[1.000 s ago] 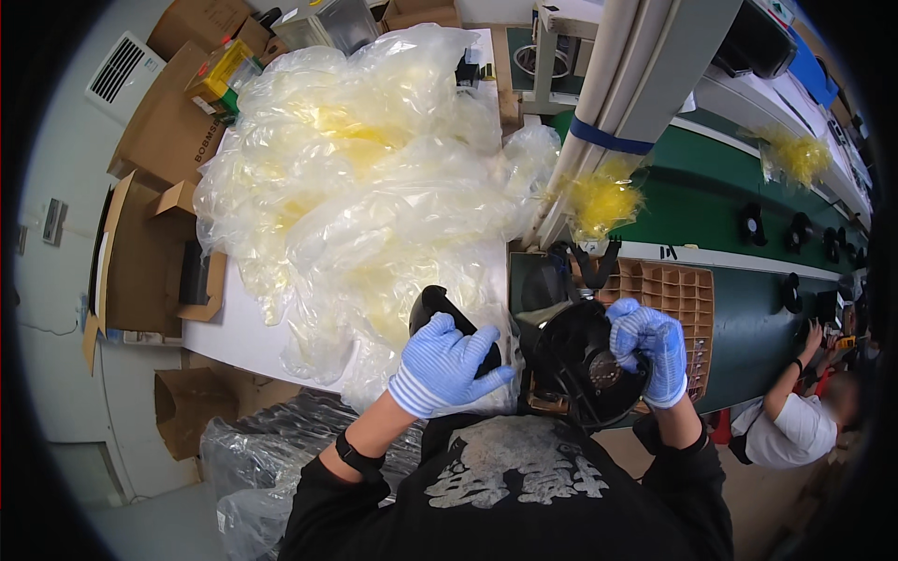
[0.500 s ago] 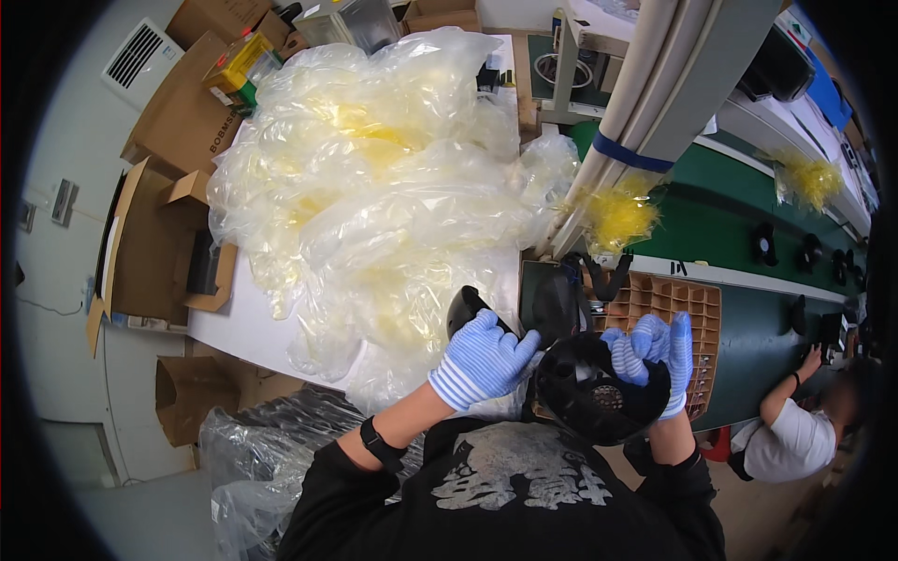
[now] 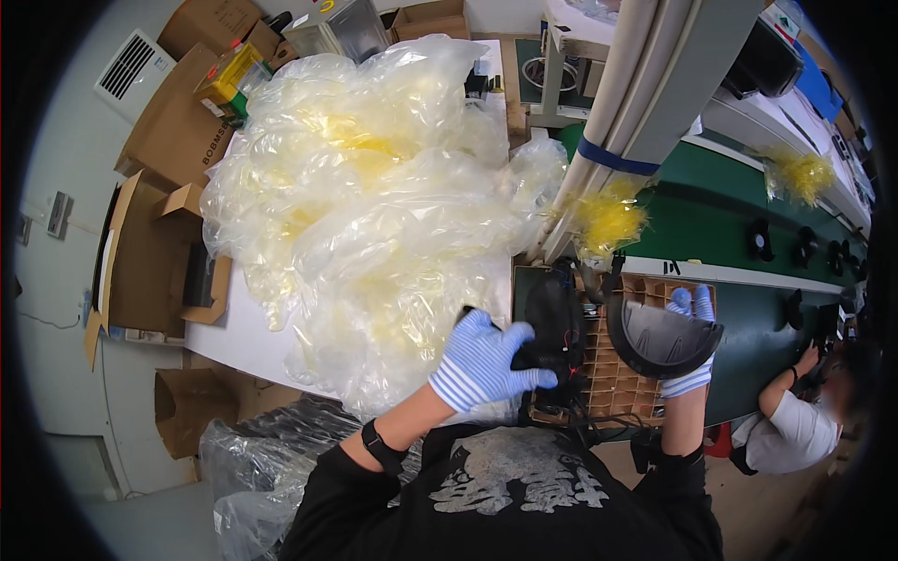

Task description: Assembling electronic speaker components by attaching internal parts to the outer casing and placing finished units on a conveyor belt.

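Note:
Both my hands wear blue-and-white striped gloves. My left hand (image 3: pixel 479 363) has its thumb and forefinger spread, while its other fingers curl round a small black curved piece (image 3: pixel 467 312), mostly hidden behind them. Held up by my right hand (image 3: pixel 692 381) is a black rounded plastic shell (image 3: pixel 669 338) with a thick curved rim; fingertips show above it, and the palm is hidden behind it. A brown cardboard divider tray (image 3: pixel 613 385) lies below the shell. Between the hands sits a dark bulky part (image 3: pixel 554 323) with thin wires.
Crumpled clear plastic bags (image 3: pixel 374 215) cover the white table to the left. A pale post (image 3: pixel 622 122) rises beyond the tray, with a yellow tuft (image 3: pixel 610 224) by it. Black parts (image 3: pixel 760 241) stand on the green conveyor (image 3: pixel 711 224). At right a person (image 3: pixel 795 425) is working.
My right hand has moved right and up over the divider tray, turning the black shell. My left thumb and forefinger have spread away from it. The view has shifted slightly.

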`<action>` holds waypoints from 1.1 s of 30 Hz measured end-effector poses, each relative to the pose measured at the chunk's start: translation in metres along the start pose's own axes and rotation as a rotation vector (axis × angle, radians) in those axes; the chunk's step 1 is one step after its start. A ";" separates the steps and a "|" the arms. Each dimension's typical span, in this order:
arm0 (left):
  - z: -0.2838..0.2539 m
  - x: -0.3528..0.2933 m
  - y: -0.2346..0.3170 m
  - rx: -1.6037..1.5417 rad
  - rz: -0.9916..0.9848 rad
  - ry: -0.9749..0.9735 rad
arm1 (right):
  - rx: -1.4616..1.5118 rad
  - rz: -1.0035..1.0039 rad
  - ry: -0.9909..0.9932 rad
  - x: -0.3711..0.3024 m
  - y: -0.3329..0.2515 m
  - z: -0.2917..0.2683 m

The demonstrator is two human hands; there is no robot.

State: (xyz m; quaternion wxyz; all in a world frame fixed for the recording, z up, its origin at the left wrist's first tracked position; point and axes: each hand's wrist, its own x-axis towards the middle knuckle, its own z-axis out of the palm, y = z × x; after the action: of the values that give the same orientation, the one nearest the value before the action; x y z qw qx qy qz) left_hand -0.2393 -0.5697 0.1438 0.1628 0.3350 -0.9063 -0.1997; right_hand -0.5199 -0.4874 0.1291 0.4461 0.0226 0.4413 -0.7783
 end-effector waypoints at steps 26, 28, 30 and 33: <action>0.017 0.057 0.027 0.048 0.634 0.053 | 0.193 0.054 0.079 -0.021 -0.025 0.035; 0.012 0.064 0.030 0.026 0.611 0.002 | 0.267 -0.008 -0.450 -0.020 -0.032 0.024; 0.014 0.071 0.036 -0.017 0.646 -0.015 | 0.271 -0.049 -0.269 -0.023 -0.042 0.024; 0.023 0.079 0.045 -0.081 0.683 0.030 | 0.250 -0.133 0.029 -0.027 -0.057 0.023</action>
State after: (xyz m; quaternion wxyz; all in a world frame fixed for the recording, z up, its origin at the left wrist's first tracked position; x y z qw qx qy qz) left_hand -0.3306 -0.5855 0.1583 0.2467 0.0084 -0.9550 -0.1648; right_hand -0.5368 -0.4731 0.1925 0.3809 0.0598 0.3479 -0.8546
